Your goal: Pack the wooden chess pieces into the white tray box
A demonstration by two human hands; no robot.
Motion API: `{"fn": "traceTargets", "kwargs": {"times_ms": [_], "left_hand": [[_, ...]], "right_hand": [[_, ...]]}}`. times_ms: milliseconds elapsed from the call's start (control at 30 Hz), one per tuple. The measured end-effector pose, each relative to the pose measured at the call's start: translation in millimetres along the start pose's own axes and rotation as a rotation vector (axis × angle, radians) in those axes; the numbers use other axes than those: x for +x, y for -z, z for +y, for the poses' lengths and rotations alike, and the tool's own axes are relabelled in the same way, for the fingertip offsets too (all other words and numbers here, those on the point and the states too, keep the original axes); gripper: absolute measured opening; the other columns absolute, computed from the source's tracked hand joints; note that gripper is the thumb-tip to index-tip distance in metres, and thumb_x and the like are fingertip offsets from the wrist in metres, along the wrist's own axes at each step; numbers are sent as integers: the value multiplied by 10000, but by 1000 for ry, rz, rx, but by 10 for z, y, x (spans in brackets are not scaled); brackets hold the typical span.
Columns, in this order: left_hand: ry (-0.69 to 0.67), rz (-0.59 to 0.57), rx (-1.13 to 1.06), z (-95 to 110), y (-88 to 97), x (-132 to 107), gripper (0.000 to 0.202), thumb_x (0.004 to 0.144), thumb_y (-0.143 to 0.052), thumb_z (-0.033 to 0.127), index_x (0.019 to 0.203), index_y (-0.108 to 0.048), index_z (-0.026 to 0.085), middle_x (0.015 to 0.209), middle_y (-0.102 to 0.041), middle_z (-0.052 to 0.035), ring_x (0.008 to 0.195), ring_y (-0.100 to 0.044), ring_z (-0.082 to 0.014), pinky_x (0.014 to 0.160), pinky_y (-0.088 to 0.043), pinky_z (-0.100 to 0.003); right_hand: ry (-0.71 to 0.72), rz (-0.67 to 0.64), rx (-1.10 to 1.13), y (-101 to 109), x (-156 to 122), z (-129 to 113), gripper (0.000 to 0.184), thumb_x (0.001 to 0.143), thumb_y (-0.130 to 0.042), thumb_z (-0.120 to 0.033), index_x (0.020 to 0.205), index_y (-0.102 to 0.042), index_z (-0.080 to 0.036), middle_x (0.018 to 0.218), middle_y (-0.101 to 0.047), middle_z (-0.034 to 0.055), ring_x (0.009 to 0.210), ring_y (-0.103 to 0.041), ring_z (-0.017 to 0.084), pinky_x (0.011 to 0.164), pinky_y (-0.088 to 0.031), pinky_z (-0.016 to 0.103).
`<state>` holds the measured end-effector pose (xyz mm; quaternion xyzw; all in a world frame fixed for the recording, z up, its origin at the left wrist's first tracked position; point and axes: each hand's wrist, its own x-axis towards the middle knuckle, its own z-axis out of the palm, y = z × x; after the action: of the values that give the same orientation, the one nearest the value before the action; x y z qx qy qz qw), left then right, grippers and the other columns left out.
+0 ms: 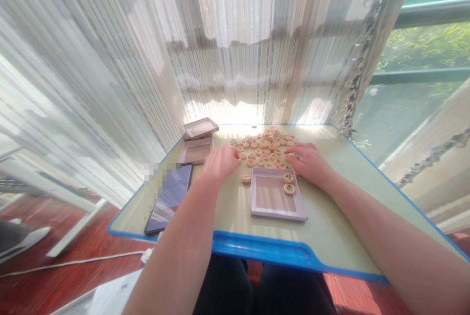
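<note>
Round wooden Chinese chess pieces (265, 156) with red and black characters lie in a loose heap across the middle of the table. At the heap's left edge is my left hand (222, 161), its fingers curled in and closed; what they hold, if anything, is hidden. My right hand (309, 162) rests at the right edge of the heap, fingers apart and reaching over the pieces. Nearest me, a shallow square box tray (277, 212) has two pieces (289, 188) in its upper right corner. One single piece (246, 178) lies just left of that tray.
Another shallow tray (183, 157) and a clear-topped lid or box (201, 128) are at the back left. A phone (172, 192) lies at the table's left side. The table (341, 236) has a blue rim, with a sheer curtain (235, 60) behind it.
</note>
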<state>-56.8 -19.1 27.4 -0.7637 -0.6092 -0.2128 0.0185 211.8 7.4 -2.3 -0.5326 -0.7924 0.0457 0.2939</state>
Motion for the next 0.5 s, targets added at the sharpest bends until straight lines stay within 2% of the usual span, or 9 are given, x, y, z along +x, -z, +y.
{"fn": "traceTargets", "kwargs": {"times_ms": [33, 100, 167, 233, 333, 500], "left_hand": [[48, -70, 22, 35, 45, -12, 123, 693, -564, 200, 725, -683, 212, 748, -689, -48, 667, -627, -200, 595, -445, -258], [58, -253, 3, 111, 155, -33, 136, 660, -595, 223, 772, -672, 229, 847, -697, -19, 716, -627, -181, 592, -437, -236], [44, -462, -66, 174, 255, -51, 220, 630, -641, 335, 830, -658, 244, 912, -690, 5, 720, -619, -160, 567, -428, -221], [52, -595, -76, 211, 308, -60, 326, 591, -663, 424, 861, -645, 243, 929, -683, 8, 729, -611, -156, 543, -417, -216], [68, -596, -42, 216, 278, -56, 307, 615, -621, 449, 832, -633, 233, 903, -679, 1, 743, -603, -159, 525, -396, -221], [45, -435, -25, 185, 116, -38, 252, 683, -545, 431, 802, -631, 227, 836, -672, -3, 713, -593, -151, 538, -378, -230]], "right_hand": [[1, 4, 1, 3, 0, -4, 269, 822, -499, -297, 938, -712, -180, 1029, -676, 84, 1060, -493, 273, 973, -374, 406], [5, 13, 4, 8, -2, -9, 266, 821, -500, -297, 931, -713, -182, 1024, -677, 84, 1058, -494, 274, 970, -380, 410], [13, 18, 10, 11, -6, -9, 270, 828, -491, -301, 925, -715, -185, 1017, -679, 83, 1051, -497, 273, 955, -394, 414], [33, 21, 16, 12, -10, -11, 278, 837, -481, -309, 917, -716, -185, 1011, -680, 83, 1046, -499, 274, 945, -405, 415], [75, 22, 14, 17, -17, -30, 298, 853, -463, -324, 910, -717, -178, 1009, -680, 87, 1038, -503, 277, 940, -412, 416], [113, 28, 16, 42, -28, -78, 296, 859, -460, -325, 887, -718, -183, 998, -682, 85, 1021, -516, 277, 940, -414, 428]]}}
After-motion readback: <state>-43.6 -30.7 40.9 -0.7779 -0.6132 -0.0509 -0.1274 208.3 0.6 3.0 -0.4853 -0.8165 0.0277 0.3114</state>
